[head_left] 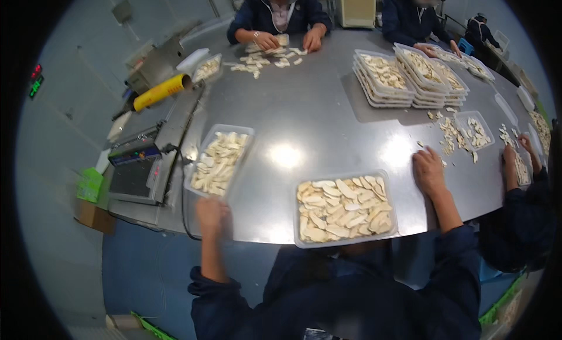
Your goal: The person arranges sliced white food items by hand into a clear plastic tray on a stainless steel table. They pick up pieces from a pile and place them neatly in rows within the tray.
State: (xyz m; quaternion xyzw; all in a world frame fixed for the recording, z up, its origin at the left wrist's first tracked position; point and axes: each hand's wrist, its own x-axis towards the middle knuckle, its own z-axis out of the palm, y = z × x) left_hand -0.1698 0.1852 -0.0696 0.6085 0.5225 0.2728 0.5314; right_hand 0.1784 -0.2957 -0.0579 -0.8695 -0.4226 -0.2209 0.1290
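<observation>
A clear tray of pale dried slices (342,205) lies near the table's front edge, between my hands. My left hand (212,214) is at the lower end of a second slice-filled tray (218,161) on the left; it is blurred, so its grip is unclear. My right hand (429,170) rests on the steel table right of the front tray, fingers bent but apart, holding nothing visible. Just beyond it are loose slices (451,135) and a partly filled tray (473,131).
Stacked filled trays (410,82) stand at back right. Coworkers (281,24) (417,21) work across the table, another coworker's hands (509,158) at right. A sealing machine (134,170), black cable and yellow cylinder (158,92) are left. Loose slices (257,62) lie at the back.
</observation>
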